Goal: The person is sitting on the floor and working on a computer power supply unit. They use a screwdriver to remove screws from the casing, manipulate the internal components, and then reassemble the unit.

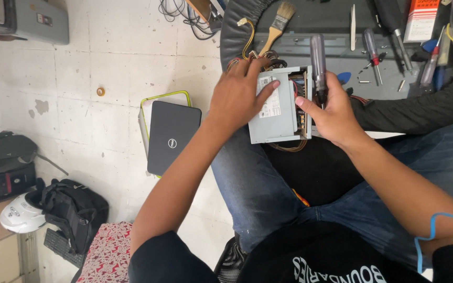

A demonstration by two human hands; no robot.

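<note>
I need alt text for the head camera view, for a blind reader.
A seated person's left hand steadies a grey metal power supply box on their lap while the right hand holds a screwdriver upright beside it. Laptops lie on the floor.

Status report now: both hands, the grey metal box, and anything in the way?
Left hand flat on grey metal box, steadying it on lap. Right hand gripping screwdriver at box's open side. Loose wires trail off box; nothing blocks hands.
</note>
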